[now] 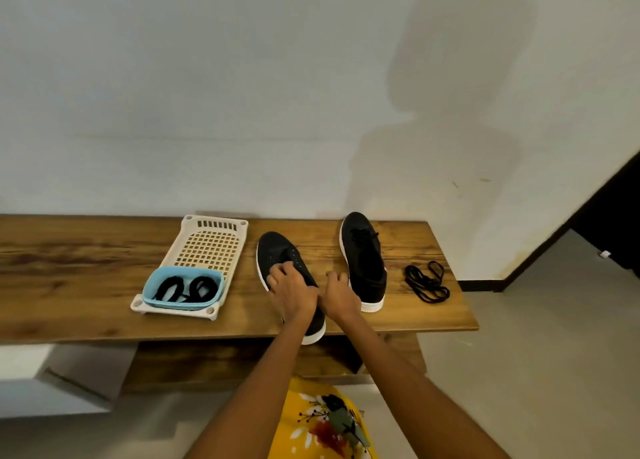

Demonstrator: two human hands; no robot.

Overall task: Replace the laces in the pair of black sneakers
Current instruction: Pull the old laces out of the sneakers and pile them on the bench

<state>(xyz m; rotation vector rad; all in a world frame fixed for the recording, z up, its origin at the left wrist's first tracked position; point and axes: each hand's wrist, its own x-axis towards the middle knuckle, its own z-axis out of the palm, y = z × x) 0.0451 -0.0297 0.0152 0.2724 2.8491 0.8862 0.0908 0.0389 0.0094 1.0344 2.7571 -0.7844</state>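
White wall (242, 94) filled the top of the view, my shadow on it to the right. Below it the long wooden desk (69, 268) ran across, grey floor (536, 372) to the right and under it.

On the desk, left of centre, sat a cream perforated tray (211, 247), and in its near end a light blue tub (183, 288) with coiled black laces (188, 289) inside.

Middle of the desk: the near black sneaker (277, 254), white sole, toe pointing away, heel hanging a bit over the front edge, eyelets showing with no lace I could see. My left hand (292, 290) lay on top of it, fingers (280, 271) curled down at the tongue area, gripping the upper; whether they pinched a lace end I could not tell.

My right hand (341, 294) was just beside the left one, between the two shoes, fingers curled in; what they held, if anything, I could not tell.

The second black sneaker (363, 261) stood further right, still laced, toe away.

Right of it a loose black lace (426, 282) lay bunched on the desk near the end.

Yellow floral clothing (322, 424) showed at the bottom.
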